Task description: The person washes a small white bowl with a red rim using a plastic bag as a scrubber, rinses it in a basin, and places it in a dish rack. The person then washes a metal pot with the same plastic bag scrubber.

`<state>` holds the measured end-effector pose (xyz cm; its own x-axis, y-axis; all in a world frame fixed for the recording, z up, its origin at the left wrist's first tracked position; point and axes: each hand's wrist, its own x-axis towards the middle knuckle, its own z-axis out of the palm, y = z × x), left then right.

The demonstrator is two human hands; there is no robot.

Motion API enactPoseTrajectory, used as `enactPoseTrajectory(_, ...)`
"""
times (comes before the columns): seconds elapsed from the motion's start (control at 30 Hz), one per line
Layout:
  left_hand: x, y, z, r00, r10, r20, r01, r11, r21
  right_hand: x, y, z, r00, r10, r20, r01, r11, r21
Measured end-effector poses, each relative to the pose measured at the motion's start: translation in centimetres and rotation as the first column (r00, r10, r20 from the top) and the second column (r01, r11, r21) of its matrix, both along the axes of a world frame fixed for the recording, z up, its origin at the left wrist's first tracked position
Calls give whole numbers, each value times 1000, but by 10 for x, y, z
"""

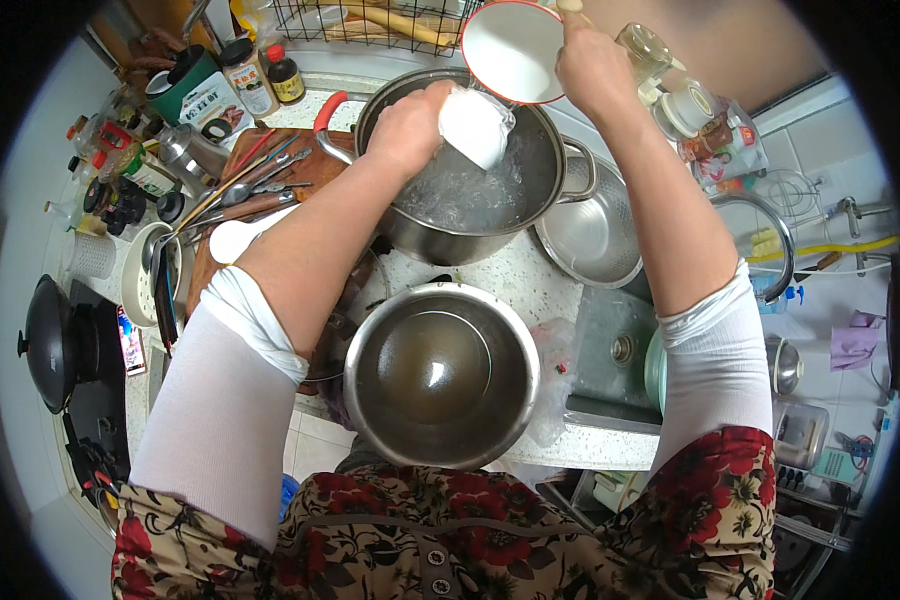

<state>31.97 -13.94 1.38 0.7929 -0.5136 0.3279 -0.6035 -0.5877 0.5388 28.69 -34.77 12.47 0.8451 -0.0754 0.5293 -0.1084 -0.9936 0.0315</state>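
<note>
My left hand point(412, 127) grips a white bundle point(478, 124), cloth or thin plastic, over the mouth of a large stainless steel stockpot point(457, 244) with a red-sleeved handle. Clear water ripples and splashes inside the pot beneath the bundle. In my right hand point(598, 69) is a white enamel basin with a red rim point(514, 51), tilted above the pot's far right rim. Closer to my body stands a wide stainless steel pot point(360, 420) with murky brownish liquid in it. What the bundle contains, if anything, cannot be seen.
A perforated steel colander point(589, 225) touches the stockpot's right side, near the sink point(607, 367) and its curved faucet point(786, 247). Utensils lie on a wooden cutting board point(251, 154) at left. Condiment bottles point(285, 75) and a wire basket point(379, 26) line the back.
</note>
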Motion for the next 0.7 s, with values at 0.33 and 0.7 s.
enactPoseTrajectory(0.33,-4,1,7,999,-36,30,38,996,-79,-20,18,22,988,86,129,-73,993,-98)
enactPoseTrajectory(0.7,-10,34,31,981,63,183,-47,994,-94,-18,-8,-10,996,-77,-36,83,976,200)
